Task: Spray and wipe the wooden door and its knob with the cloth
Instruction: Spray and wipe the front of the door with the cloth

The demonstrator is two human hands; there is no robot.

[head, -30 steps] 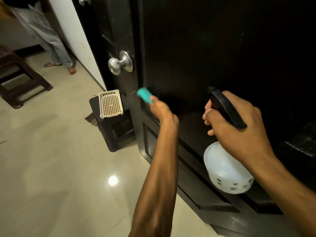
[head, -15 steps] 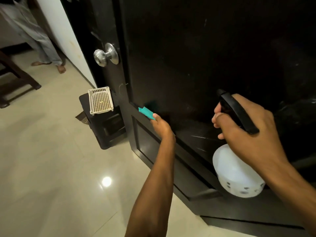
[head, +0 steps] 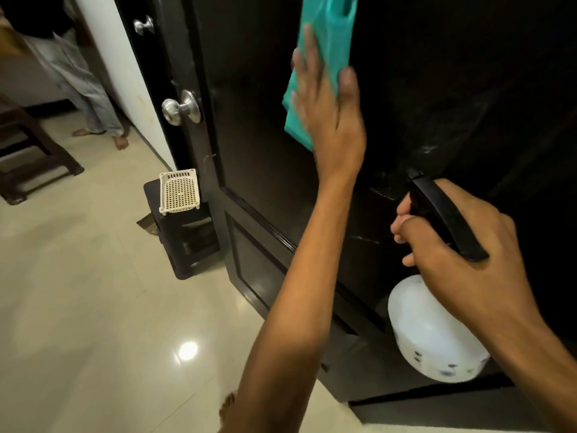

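A perforated white tray [head: 178,191] atop a dark stool [head: 187,242], wooden chair [head: 29,157] and someone's bare feet [head: 121,142] beyond

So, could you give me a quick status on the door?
Left hand pressing cloth flat on door. Right hand gripping spray bottle. Knob unobstructed.

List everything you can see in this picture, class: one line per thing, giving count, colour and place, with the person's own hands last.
door: one, dark brown, centre to right
knobs: two, silver, on the door's edge, one above the other
cloth: one, teal, flat on the door's upper panel
spray bottle: one, white with black handle, lower right
stool: one, dark, on the floor by the door
basket: one, cream, on the stool
bystander: one, pale trousers, far left
left hand: presses the cloth
right hand: grips the spray bottle
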